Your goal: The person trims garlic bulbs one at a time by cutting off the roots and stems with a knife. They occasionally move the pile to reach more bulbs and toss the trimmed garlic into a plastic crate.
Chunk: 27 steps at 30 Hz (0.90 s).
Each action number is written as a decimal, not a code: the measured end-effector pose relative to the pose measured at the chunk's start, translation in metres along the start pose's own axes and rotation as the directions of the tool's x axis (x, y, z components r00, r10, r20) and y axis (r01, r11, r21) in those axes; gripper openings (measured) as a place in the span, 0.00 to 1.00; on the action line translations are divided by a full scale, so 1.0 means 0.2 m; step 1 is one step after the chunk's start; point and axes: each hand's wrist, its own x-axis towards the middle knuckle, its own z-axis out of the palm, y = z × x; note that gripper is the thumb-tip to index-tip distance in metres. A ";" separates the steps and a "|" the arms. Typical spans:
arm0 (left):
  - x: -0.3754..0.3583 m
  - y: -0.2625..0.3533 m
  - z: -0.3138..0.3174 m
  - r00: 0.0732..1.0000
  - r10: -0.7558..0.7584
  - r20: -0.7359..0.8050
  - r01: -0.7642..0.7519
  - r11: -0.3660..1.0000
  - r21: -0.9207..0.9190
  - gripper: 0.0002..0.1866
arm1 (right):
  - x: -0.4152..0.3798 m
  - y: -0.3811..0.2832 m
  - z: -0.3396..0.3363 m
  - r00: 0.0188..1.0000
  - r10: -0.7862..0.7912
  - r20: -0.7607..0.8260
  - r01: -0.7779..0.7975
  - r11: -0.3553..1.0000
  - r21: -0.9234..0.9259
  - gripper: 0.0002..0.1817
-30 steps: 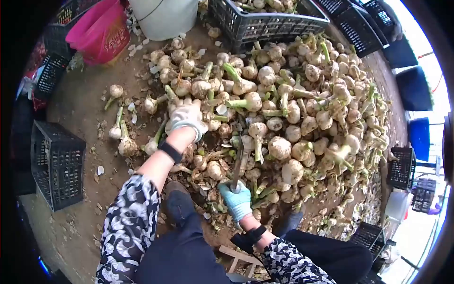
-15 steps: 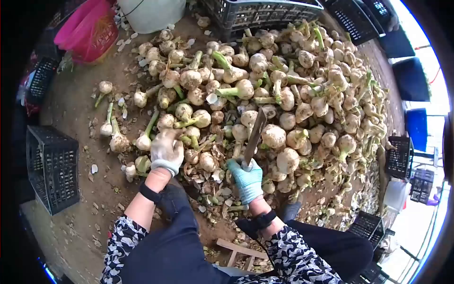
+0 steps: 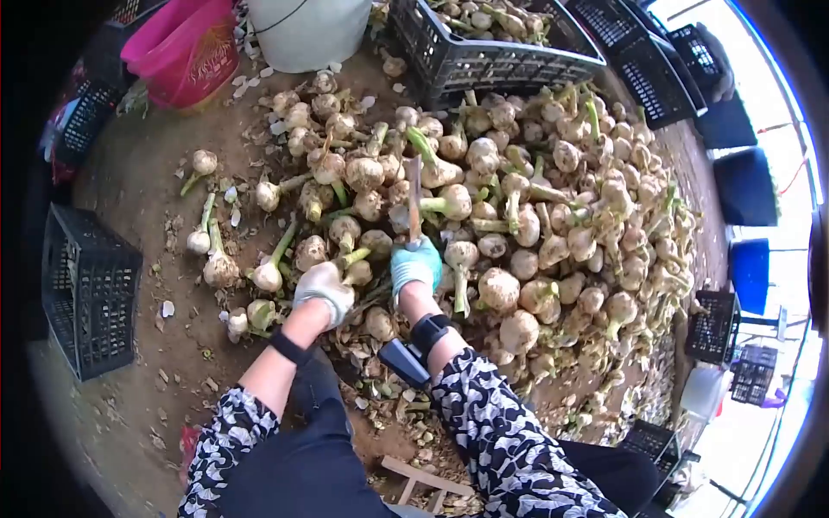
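Observation:
My left hand point(image 3: 325, 288), in a whitish glove, has its fingers curled at the near edge of the heap, closed on a garlic bulb point(image 3: 357, 273) with a green stem; the fingertips are partly hidden. To its right, my right hand point(image 3: 416, 266), in a light teal glove, grips a knife point(image 3: 414, 200) with its long flat blade pointing up and away from me. Soil-marked garlic bulbs point(image 3: 499, 289) with thick cut stems lie piled around both hands. Close to the blade lies one bulb with a pale green stem point(image 3: 451, 202).
A black crate point(image 3: 496, 69) with bulbs in it stands behind the heap. Beside it are a white bucket point(image 3: 311, 34) and a pink bucket point(image 3: 186, 56). Another black crate point(image 3: 91, 289) sits at left. A wooden frame point(image 3: 425, 479) lies low between my legs.
My right hand has moved left with the knife, and the blade now points straight away. My left hand has shifted slightly right, onto a bulb. The view has tilted, showing more of the far crate.

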 end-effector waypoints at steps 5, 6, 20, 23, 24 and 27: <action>-0.13 -0.23 0.06 0.920 0.378 0.103 0.091 0.050 -0.995 0.20 | -0.08 -0.06 -0.07 0.994 -0.084 0.069 0.092 0.989 -0.118 0.17; -0.20 -0.18 0.02 0.898 0.435 0.065 0.128 -0.118 -0.985 0.20 | -0.08 -0.08 -0.10 0.991 -0.036 0.132 0.067 0.970 -0.233 0.19; -0.28 -0.19 -0.09 0.959 0.267 -0.092 -0.065 -0.106 -0.992 0.28 | 0.18 -0.82 -0.70 0.950 -0.231 0.211 0.112 0.880 0.462 0.06; -0.23 -0.22 -0.07 0.979 0.152 -0.139 -0.152 0.071 -0.986 0.28 | 0.44 -1.04 -0.76 0.953 -0.299 0.048 0.125 0.534 0.836 0.09; -0.20 -0.23 -0.06 0.969 0.102 -0.225 -0.238 0.131 -0.962 0.28 | 0.51 -1.05 -0.74 0.951 -0.302 0.070 0.155 0.657 0.738 0.10; -0.07 -0.20 -0.20 0.958 0.097 -0.272 -0.273 -0.002 -0.962 0.32 | 0.74 -0.91 -0.56 0.824 -0.544 0.160 0.441 0.793 0.421 0.12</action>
